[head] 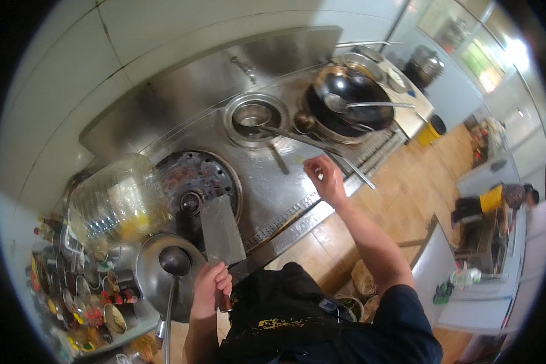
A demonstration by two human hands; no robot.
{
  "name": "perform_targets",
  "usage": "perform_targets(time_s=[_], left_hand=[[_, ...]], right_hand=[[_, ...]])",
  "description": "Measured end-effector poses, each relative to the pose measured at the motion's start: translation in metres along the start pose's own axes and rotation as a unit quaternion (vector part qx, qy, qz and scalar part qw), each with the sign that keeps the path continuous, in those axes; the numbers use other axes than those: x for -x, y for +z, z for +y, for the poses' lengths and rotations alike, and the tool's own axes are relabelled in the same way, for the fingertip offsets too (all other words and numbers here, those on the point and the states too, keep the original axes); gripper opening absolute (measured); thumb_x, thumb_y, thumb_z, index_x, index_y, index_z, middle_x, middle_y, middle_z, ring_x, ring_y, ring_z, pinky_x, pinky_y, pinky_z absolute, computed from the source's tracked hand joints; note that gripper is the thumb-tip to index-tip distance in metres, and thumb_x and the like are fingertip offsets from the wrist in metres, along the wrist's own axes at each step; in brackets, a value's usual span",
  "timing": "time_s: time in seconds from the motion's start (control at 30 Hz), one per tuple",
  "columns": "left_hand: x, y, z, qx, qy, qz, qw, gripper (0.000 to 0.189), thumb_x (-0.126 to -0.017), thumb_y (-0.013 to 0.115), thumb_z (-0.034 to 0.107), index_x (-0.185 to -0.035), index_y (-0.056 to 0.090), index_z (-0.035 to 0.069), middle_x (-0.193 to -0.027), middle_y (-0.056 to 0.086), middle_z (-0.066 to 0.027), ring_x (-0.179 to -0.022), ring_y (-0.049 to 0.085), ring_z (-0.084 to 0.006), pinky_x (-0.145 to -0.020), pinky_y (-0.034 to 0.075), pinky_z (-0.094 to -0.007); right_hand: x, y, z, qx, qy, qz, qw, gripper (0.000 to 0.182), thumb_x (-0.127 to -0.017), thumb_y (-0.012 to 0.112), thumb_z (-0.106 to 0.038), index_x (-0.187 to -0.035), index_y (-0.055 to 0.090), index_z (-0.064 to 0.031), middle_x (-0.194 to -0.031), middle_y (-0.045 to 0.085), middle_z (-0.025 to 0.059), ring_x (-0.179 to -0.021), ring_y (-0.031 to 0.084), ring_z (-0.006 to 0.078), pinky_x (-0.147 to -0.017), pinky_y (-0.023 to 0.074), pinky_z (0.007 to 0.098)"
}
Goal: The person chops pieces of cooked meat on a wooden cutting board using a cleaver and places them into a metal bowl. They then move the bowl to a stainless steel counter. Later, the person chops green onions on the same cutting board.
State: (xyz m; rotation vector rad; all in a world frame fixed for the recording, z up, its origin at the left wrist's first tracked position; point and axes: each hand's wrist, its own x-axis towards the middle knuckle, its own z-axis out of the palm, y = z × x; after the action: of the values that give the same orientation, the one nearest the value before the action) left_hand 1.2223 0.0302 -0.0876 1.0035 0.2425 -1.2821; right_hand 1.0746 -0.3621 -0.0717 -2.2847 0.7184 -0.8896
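Note:
My left hand [213,286] is closed around the wooden handle of a broad cleaver [220,230], whose blade extends over the edge of a round dark stove burner [191,182]. Beside that hand lies a metal wok [152,273] with a black-bowled ladle [174,263] resting in it. My right hand [325,179] hovers above the steel stovetop's front edge, fingers curled; whether something small is between them cannot be told. Close to it are the handle ends of a long-handled metal pot [251,116], set in a round basin [230,132], and of another utensil.
A large clear plastic jug [123,200] stands at the left burner. A black wok [355,100] with a skimmer [336,103] sits at the right. Seasoning containers [113,318] crowd the lower left. A person [496,198] bends at a far counter.

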Motion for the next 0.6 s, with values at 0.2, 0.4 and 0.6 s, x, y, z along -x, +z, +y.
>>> perform_targets(time_s=[0.2, 0.4, 0.6], left_hand=[[-0.055, 0.055, 0.028, -0.051, 0.041, 0.068, 0.996, 0.012, -0.102, 0.059, 0.012, -0.095, 0.050, 0.008, -0.064, 0.041, 0.0028, -0.048, 0.042, -0.0107, -0.041, 0.041, -0.0314], [-0.089, 0.114, 0.008, 0.065, 0.070, 0.159, 0.983, 0.014, -0.100, 0.060, 0.010, -0.093, 0.048, 0.008, -0.062, 0.041, 0.0007, -0.045, 0.043, -0.0121, -0.036, 0.042, -0.0309], [-0.126, 0.156, -0.012, 0.123, 0.086, 0.223, 0.963, 0.013, -0.100, 0.060, 0.012, -0.092, 0.052, 0.006, -0.061, 0.040, 0.0016, -0.043, 0.041, -0.0103, -0.035, 0.042, -0.0289]], right_hand=[[-0.231, 0.090, 0.072, 0.044, -0.043, -0.001, 0.998, 0.038, -0.086, 0.080, -0.017, -0.122, 0.069, -0.0073, -0.105, 0.069, 0.0143, -0.088, 0.067, 0.0312, -0.077, 0.0537, 0.0411], [-0.406, 0.174, 0.121, 0.168, -0.085, -0.089, 0.978, 0.049, -0.088, 0.074, -0.024, -0.133, 0.064, -0.0089, -0.119, 0.070, 0.0187, -0.108, 0.066, 0.0347, -0.094, 0.0534, 0.0428], [-0.471, 0.179, 0.194, 0.019, -0.082, -0.255, 0.963, 0.024, -0.093, 0.070, -0.028, -0.113, 0.078, -0.0175, -0.105, 0.077, 0.0108, -0.100, 0.072, 0.0304, -0.091, 0.0558, 0.0397]])
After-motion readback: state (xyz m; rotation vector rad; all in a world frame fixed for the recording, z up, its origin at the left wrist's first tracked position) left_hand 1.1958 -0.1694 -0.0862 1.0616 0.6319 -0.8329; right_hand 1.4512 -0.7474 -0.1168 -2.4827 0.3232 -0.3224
